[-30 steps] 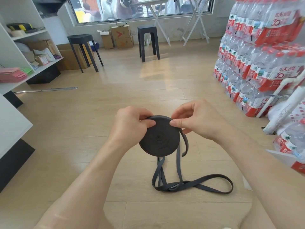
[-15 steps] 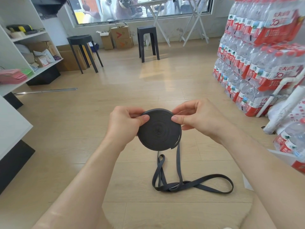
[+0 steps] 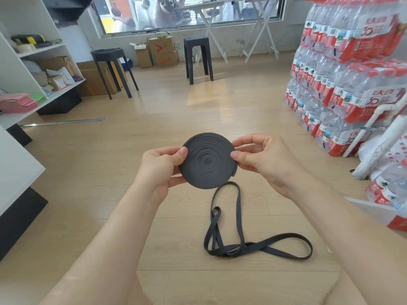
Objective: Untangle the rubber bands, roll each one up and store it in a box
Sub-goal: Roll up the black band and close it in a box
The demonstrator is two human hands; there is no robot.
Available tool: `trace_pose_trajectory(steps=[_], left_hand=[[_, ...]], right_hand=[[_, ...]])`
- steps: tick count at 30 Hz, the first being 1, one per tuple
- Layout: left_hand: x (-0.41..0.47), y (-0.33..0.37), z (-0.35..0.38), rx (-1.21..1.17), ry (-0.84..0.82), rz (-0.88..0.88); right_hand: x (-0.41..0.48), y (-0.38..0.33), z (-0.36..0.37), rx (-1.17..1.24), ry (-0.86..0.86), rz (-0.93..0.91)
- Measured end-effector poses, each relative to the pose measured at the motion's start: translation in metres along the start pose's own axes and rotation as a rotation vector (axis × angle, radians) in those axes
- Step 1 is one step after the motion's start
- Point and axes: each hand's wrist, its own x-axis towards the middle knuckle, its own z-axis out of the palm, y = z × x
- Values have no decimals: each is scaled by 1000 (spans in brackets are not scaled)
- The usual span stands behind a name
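Between our two hands, held above the wooden floor (image 3: pixel 92 212), sits the rolled band (image 3: pixel 208 160), a flat dark spiral now turned face-on to us. Our left hand (image 3: pixel 160 166) pinches its left edge with thumb on the face and fingers behind; our right hand (image 3: pixel 259 159) pinches the right edge in the same way. A second ago a length of band trailed from the coil down toward the floor, with a loop standing off its right side. Half a second ago only one strip hung below it. Now that tail has been wound in: just a short end (image 3: pixel 235 169) shows at the lower right rim, and we judge the roll to be finished or within a last tuck of it.

Below the coil, on the floor, the loose bands (image 3: pixel 242 247) lie in a crossed bundle, one long loop reaching right and another reaching up toward the coil; whether it touches the roll we cannot tell. They look unchanged across the second.

So one band seems ready for storing, while the rest still need separating. No storage box is clearly identifiable from here.
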Motion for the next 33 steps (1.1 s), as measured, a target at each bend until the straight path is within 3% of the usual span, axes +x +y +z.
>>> trace_pose_trajectory(steps=[3,9,15,24,27,30,33], left_hand=[[2,-1,-1,-53,15,-12],[-2,-3,4,-87,-54,18],[-4,-1,-1,37,-265,-58],[-6,-1,2,144,-210,6],[-11,1,5,308,-211,153],[-16,3,13,773,-1,498],[-26,11,29,764,-52,761]], right_hand=[[-2,-1,-1,45,-60,53],[1,4,6,91,179,36],[0,2,1,7,63,74],[-2,-3,-1,-12,12,-5],[-4,-11,-5,-202,64,-190],[-10,-21,-11,-537,101,-415],[-21,-28,-19,-751,27,-545]])
